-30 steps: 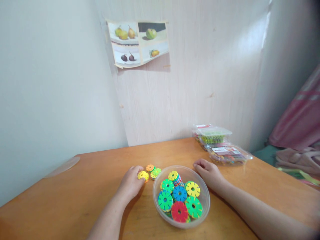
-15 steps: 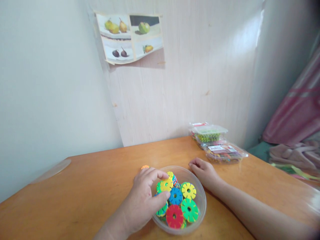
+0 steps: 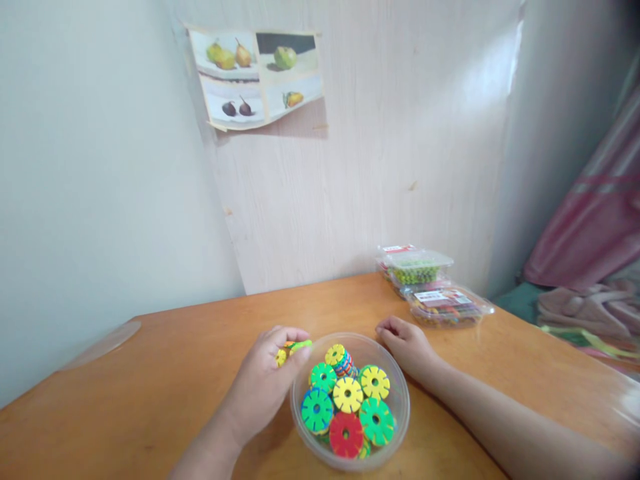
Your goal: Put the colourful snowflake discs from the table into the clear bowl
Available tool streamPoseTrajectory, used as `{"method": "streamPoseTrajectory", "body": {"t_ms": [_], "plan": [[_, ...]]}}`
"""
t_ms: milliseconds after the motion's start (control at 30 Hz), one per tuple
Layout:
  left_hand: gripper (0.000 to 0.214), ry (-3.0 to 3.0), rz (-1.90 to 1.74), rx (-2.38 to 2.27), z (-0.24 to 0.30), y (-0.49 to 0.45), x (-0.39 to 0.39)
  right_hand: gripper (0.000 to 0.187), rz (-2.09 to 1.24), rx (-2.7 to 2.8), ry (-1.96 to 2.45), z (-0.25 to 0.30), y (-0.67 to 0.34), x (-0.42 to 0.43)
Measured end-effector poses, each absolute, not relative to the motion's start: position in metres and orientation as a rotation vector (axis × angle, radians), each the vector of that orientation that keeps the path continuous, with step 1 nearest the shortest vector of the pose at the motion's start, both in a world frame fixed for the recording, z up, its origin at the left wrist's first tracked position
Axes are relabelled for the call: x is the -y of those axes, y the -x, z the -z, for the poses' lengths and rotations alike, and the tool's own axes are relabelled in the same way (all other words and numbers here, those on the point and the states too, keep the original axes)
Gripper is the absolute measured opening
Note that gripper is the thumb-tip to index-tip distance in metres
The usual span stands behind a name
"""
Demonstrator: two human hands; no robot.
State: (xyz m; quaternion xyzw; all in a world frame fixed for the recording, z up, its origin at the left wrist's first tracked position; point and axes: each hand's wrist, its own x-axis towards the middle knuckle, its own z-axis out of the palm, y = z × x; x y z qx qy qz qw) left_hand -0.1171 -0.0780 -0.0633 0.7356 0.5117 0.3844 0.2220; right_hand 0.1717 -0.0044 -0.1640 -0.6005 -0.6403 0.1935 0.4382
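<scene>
A clear round plastic bowl (image 3: 403,427) holds several notched plastic discs, among them a red disc (image 3: 336,437), a yellow disc (image 3: 356,395) and a green disc (image 3: 385,421). My left hand (image 3: 263,380) is just left of the bowl's rim, thumb and fingers closed on a light green disc (image 3: 302,345) seen edge-on. Partly hidden behind those fingers are a yellow disc (image 3: 281,358) and a bit of orange. Beside the bowl's right rim, my right hand (image 3: 407,343) rests on the table with its fingers curled in and nothing visible in them.
Lidded clear plastic boxes stand at the back right of the wooden table (image 3: 190,373): a box of green pieces (image 3: 416,273) and a box of mixed pieces (image 3: 450,310). A flat translucent round sheet (image 3: 107,345) lies at the left edge. Fruit pictures (image 3: 257,80) hang on the wall.
My left hand has moved left out of the bowl and now grips a light green disc. A yellow disc lies where the blue disc showed. My right hand has stayed put.
</scene>
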Motion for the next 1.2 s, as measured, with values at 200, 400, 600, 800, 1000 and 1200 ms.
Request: {"method": "streamPoseTrajectory", "body": {"t_ms": [200,400,600,800,1000,1200], "plan": [[0.028,-1.859,-1.090,-1.725,0.094,0.163,0.036,0.024,-0.530,1.589,1.495,0.170,-0.175,0.002],[0.029,-2.000,-0.792,-1.826,0.118,0.176,0.023,0.034,-0.492,1.509,1.295,0.141,-0.170,0.025],[0.028,-2.181,-0.548,-1.953,0.112,0.173,0.026,0.041,-0.426,1.919,0.906,0.092,-0.159,0.089],[0.024,-2.277,-0.506,-1.961,0.116,0.173,0.024,0.032,-0.337,2.376,0.822,0.079,-0.148,0.117],[0.020,-2.306,-0.488,-1.974,0.121,0.176,0.021,0.031,-0.334,2.439,0.887,0.082,-0.150,0.112],[0.025,-2.264,-0.488,-1.977,0.119,0.173,0.023,0.033,-0.310,2.441,0.907,0.083,-0.152,0.109]]}}
